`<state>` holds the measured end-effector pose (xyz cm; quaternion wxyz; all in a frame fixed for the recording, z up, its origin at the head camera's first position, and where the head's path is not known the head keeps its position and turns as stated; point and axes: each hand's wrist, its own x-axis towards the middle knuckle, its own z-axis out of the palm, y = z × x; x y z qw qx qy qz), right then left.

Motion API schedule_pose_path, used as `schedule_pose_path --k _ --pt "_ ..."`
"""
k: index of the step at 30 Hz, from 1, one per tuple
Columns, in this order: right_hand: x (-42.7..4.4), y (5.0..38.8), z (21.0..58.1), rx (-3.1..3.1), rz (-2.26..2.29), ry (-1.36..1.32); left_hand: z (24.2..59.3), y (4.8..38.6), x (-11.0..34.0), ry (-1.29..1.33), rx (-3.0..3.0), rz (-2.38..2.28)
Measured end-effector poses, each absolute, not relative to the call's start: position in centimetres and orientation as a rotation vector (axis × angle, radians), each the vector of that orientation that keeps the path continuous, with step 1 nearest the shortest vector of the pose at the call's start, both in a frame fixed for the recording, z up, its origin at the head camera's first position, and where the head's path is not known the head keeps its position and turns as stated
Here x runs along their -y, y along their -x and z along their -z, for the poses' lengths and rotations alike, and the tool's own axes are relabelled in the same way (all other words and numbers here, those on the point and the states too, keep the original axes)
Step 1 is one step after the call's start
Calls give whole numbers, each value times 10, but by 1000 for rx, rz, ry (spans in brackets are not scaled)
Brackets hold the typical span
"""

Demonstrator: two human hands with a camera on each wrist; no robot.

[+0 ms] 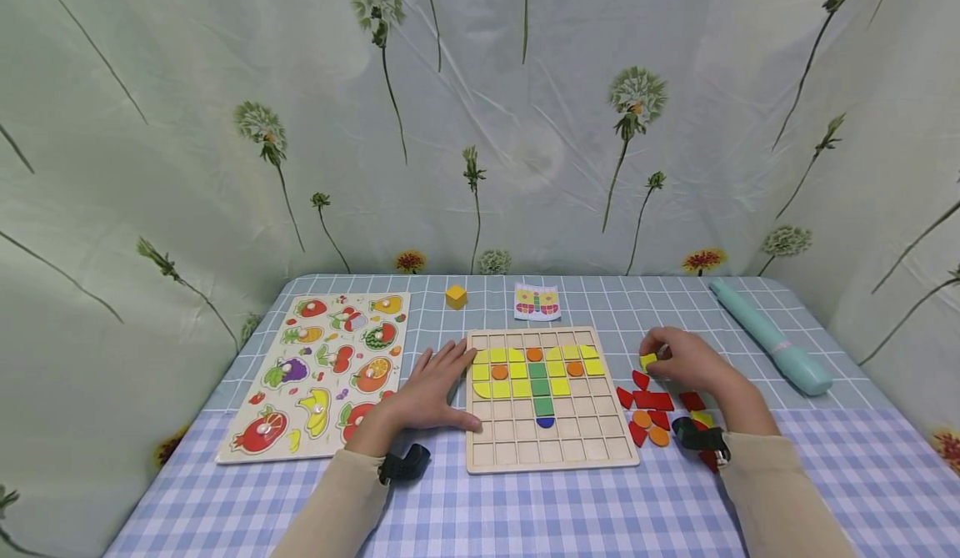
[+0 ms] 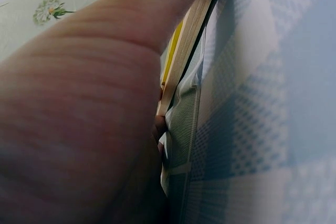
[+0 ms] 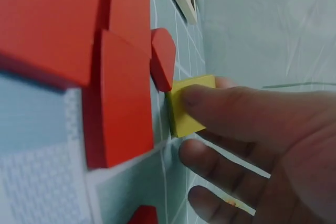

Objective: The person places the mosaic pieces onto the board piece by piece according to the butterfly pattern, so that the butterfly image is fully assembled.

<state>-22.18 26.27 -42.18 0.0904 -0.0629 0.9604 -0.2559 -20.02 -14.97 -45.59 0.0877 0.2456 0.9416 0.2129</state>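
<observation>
A wooden grid board [image 1: 506, 455] lies in the middle of the table. Yellow, orange, green and blue tiles sit in its upper and central cells. My left hand [image 1: 429, 389] rests along the board's left edge, fingers stretched out and thumb near the lower left side. To the board's right, my right hand [image 1: 693, 364] pinches a yellow square tile [image 3: 190, 107] between thumb and fingers. Beside that tile lie several red tiles [image 1: 653, 401] and some orange round tiles [image 1: 658, 436]. Part of this pile is hidden by the right wrist strap.
A fruit peg puzzle [image 1: 262, 358] lies at the left. Behind the board are a yellow cube [image 1: 455, 297] and a small picture card [image 1: 537, 302] of a butterfly. A teal, bottle-like object [image 1: 772, 339] lies at the back right. A dandelion-print cloth [image 1: 525, 124] hangs behind.
</observation>
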Motion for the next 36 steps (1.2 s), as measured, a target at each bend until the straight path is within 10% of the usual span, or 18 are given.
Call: schedule_pose_path --k 36 --pt "-182 208 414 -2759 876 654 454 199 149 -694 -2794 -630"
